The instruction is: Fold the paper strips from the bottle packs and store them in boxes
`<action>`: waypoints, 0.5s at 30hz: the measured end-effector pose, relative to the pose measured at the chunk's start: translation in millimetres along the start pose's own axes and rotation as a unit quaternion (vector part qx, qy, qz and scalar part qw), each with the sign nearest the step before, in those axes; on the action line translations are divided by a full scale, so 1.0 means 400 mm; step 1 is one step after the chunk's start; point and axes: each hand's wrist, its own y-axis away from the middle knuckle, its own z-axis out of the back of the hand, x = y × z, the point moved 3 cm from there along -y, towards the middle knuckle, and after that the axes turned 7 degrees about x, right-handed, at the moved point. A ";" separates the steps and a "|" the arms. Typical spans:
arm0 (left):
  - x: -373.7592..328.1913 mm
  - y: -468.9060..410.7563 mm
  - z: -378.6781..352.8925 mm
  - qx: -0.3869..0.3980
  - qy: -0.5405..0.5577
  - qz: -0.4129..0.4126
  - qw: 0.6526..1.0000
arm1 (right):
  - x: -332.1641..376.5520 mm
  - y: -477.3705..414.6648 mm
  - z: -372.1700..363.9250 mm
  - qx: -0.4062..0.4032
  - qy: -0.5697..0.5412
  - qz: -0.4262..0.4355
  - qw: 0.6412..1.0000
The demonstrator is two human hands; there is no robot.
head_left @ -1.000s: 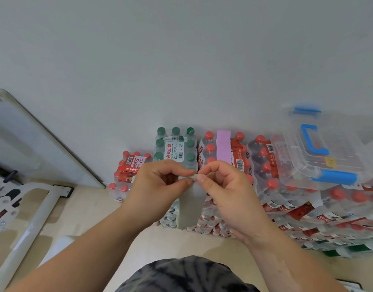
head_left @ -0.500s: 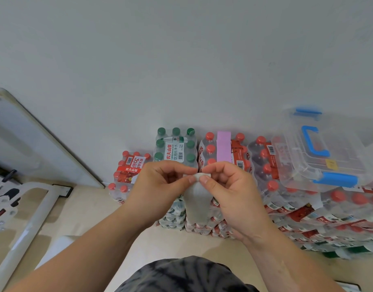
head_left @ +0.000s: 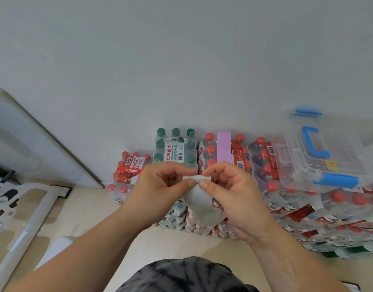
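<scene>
Both hands are working in front of the stacked bottle packs (head_left: 265, 175). The left hand (head_left: 160, 186) is pinching the top of the white paper strip (head_left: 199, 204) between thumb and forefinger, its other fingers curling loosely. The right hand (head_left: 230, 192) is pinching the same edge from the 3 o'clock side, the 2 thumbs nearly meeting.

Judged purpose: the paired pinch is keeping the short turned-over edge flat and square while a crease is being set. Holding the strip in the air is letting the free length hang clear.

The strip is showing a narrow, bright white folded band at its top. The remainder is hanging toward 6 o'clock, pale grey, slightly bowed and uncreased.

A pink strip (head_left: 223, 148) is lying across a red-capped pack at 12 o'clock from the hands, seemingly awaiting collection. The clear box (head_left: 339, 148) with blue handle and latches is sitting on packs at 2 o'clock, lid appearing closed, within reach for storing
</scene>
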 end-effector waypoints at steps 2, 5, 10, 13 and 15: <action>0.004 0.002 0.000 -0.023 0.014 0.000 1.000 | 0.000 -0.001 -0.002 -0.005 0.004 0.006 1.000; 0.006 0.003 0.000 -0.037 0.033 -0.003 0.999 | -0.004 -0.004 -0.005 -0.029 0.014 0.006 0.999; 0.012 0.003 0.002 -0.021 0.036 0.005 0.999 | -0.010 -0.006 -0.007 -0.045 0.019 0.011 0.999; 0.005 0.004 0.000 -0.020 0.062 0.014 0.998 | -0.014 -0.005 -0.005 -0.045 0.014 0.012 0.999; 0.002 0.003 0.002 -0.024 0.070 0.023 0.997 | -0.014 -0.005 -0.005 -0.043 0.007 0.013 0.999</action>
